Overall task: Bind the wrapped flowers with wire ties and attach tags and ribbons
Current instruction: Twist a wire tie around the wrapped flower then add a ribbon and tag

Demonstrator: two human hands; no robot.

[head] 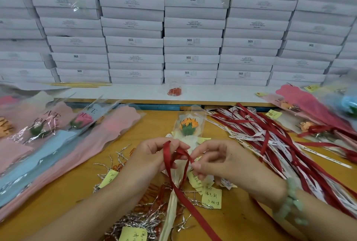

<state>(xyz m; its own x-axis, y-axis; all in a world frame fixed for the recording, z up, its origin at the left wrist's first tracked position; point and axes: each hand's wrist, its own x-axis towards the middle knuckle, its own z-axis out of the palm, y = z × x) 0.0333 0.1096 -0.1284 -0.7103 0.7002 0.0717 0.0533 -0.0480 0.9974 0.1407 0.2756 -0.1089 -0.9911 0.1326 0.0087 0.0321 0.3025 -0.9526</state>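
Pink and blue wrapped flowers (58,138) pile up on the left with no ribbons showing, so there's probably plenty left to do. Silver wire ties (143,219) litter the near table. In the middle, the person's left hand (152,155) pinches a loop of red ribbon (193,209) round the orange wrapped flower (188,124), and the right hand (222,161) pinches the other end. The bow looks half tied. Spare ribbons (270,136) and a few finished-looking bouquets (313,109) sit on the right.

White boxes (193,28) stacked wall-high at back, some marked SGS — wooden table (58,202) in front, white ledge (135,92) between.
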